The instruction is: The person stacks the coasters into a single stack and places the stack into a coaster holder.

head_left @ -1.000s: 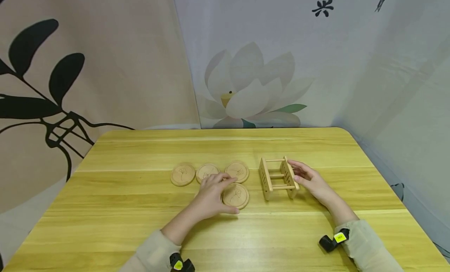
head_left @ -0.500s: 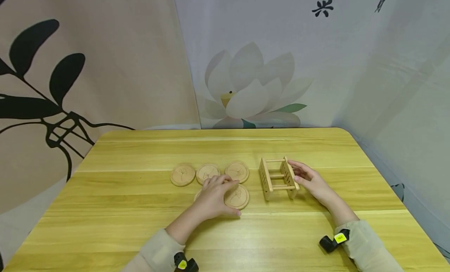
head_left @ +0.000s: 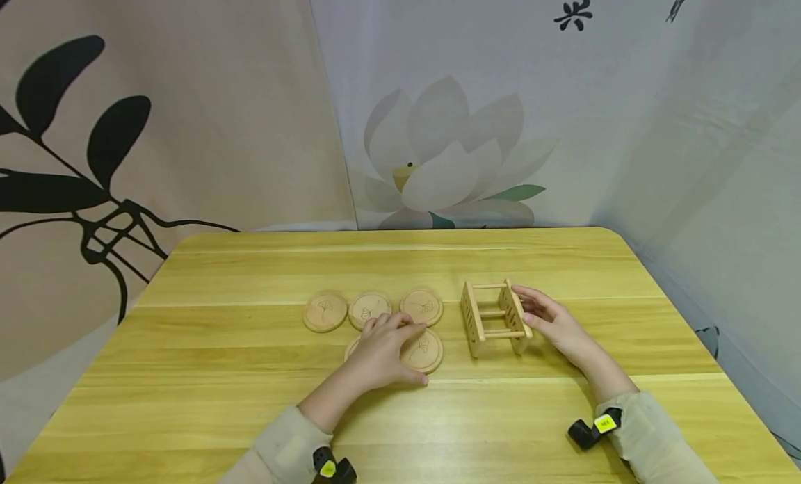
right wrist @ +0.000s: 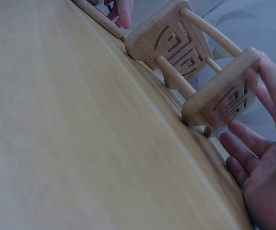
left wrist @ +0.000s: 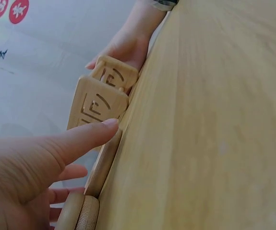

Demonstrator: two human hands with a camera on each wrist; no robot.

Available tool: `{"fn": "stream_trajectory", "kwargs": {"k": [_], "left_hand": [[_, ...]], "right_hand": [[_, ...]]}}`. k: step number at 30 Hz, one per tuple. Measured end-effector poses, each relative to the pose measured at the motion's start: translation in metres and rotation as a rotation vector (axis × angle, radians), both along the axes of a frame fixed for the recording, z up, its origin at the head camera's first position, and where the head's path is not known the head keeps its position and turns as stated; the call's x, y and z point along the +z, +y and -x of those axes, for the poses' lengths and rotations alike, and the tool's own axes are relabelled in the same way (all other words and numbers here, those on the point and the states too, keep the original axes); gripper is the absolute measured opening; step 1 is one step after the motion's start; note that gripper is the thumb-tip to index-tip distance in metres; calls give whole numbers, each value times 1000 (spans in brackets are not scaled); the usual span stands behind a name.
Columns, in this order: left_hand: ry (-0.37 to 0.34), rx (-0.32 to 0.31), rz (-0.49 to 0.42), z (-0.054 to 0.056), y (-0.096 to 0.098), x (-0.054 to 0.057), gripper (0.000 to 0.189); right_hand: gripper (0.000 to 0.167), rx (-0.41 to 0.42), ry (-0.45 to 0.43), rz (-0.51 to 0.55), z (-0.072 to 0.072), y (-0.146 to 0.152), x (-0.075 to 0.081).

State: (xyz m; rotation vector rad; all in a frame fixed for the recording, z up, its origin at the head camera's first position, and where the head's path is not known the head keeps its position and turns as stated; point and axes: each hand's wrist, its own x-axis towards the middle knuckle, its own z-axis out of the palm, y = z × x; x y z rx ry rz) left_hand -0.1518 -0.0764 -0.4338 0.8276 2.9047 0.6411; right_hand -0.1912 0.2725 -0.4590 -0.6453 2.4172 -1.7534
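- Five coasters (head_left: 325, 311) show in the head view, flat on the counter (head_left: 500, 428): three in the far row, two nearer you.
- Your left hand (head_left: 383, 359) is over the near row, thumb spread well away from the fingers. Near right coaster (head_left: 427, 352) sits in that gap, not gripped. Can't tell if fingertips touch its rim.
- Near left coaster (head_left: 351, 345) mostly hidden under the same hand.
- Rack (head_left: 500, 333) stands upright on the counter, just right of the coasters: two slotted panels joined by round bars.
- Your right hand (head_left: 560, 324) has its fingers loosely bent, thumb apart, touching the rack's right panel (right wrist: 234, 98) from outside. Can't tell how firmly.
- Behind the counter: cloth backdrop (head_left: 475, 136), pale lotus print.
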Motion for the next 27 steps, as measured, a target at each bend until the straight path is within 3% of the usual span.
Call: {"fn": "stream_trajectory", "kwargs": {"k": [27], "left_hand": [[-15, 1, -37, 1, -1, -3, 85]], "right_hand": [[49, 0, 1, 13, 0, -1, 0]]}}
